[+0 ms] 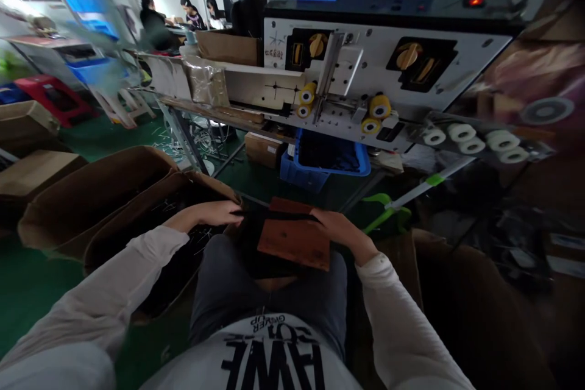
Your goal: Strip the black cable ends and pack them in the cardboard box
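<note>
Status, left hand (211,213) and right hand (340,226)?

I see the left loosely open, fingertips at a black bundle (250,251); the right lies open on a reddish-brown board (295,245), no firm grip that I can confirm.

Board's position?

Atop the bundle, on the lap (223,298), just beside a cardboard box (137,233).

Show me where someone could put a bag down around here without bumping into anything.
Green floor is open left of the cardboard box, beside the left sleeve. A smaller strip lies between that box and the blue crate. The lap is crowded: the left hand and right hand sit at a brown board. Dark clutter fills the right.
</note>
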Demonstrator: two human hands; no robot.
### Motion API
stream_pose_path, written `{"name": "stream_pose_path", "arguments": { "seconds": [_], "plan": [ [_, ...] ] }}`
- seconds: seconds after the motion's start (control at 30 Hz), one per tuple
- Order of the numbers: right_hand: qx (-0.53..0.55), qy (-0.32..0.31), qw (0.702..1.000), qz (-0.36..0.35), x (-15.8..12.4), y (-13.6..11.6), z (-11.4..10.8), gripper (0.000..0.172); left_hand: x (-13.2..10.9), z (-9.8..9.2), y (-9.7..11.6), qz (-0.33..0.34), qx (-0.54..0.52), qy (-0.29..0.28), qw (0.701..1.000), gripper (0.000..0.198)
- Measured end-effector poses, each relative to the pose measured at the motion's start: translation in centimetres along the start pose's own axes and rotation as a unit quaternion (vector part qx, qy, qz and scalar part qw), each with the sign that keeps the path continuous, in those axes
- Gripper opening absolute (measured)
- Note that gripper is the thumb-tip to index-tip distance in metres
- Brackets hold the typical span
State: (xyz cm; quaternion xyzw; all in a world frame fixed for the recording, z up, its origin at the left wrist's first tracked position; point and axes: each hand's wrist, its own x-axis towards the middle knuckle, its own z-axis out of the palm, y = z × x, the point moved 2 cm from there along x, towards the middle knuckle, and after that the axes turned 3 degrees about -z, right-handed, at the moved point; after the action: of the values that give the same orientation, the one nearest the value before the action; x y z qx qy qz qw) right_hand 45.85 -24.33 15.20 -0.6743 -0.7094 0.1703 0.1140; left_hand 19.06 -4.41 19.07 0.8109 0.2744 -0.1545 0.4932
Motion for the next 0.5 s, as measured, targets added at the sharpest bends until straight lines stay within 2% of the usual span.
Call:
{"name": "stream_pose_path", "arguments": {
  "seconds": [0.07, 0.1, 0.17, 0.2, 0.23, 0.3, 0.37, 0.43, 0.5],
  "plan": [
    [-0.052, -0.002, 0.998, 0.022, 0.0, 0.7, -0.2, 0.026, -0.6, 2.4, -1.0, -0.057, -0.136, -0.078, 0.986, 0.027],
    [-0.064, 0.0, 0.998, 0.028, 0.2, 0.8, -0.2, 0.026, -1.0, 3.9, -1.0, -0.071, -0.212, -0.119, 0.967, 0.031],
    [-0.067, 0.003, 0.997, 0.046, 0.8, 0.7, 0.6, 0.028, -1.7, 6.5, -0.1, -0.038, -0.362, -0.166, 0.916, 0.035],
    [-0.062, 0.002, 0.996, 0.06, 1.3, 0.2, 1.5, 0.031, -1.8, 7.4, 0.6, 0.005, -0.43, -0.161, 0.888, 0.033],
    [-0.053, -0.004, 0.996, 0.077, 1.8, -0.5, 2.6, 0.033, -1.7, 7.9, 1.4, 0.055, -0.489, -0.132, 0.861, 0.028],
    [-0.022, -0.029, 0.994, 0.102, 2.8, -2.7, 5.4, 0.039, -1.1, 8.4, 2.9, 0.134, -0.573, -0.038, 0.808, 0.023],
    [0.021, -0.06, 0.995, 0.08, 3.7, -5.6, 8.4, 0.043, 0.1, 8.2, 3.6, 0.162, -0.6, 0.039, 0.782, 0.035],
    [0.049, -0.083, 0.995, 0.02, 4.1, -8.6, 10.6, 0.042, 1.5, 8.0, 3.5, 0.153, -0.573, 0.081, 0.801, 0.047],
    [0.051, -0.098, 0.993, -0.03, 3.7, -10.7, 11.2, 0.04, 2.7, 7.7, 2.4, 0.127, -0.5, 0.116, 0.848, 0.056]
  ]
}}
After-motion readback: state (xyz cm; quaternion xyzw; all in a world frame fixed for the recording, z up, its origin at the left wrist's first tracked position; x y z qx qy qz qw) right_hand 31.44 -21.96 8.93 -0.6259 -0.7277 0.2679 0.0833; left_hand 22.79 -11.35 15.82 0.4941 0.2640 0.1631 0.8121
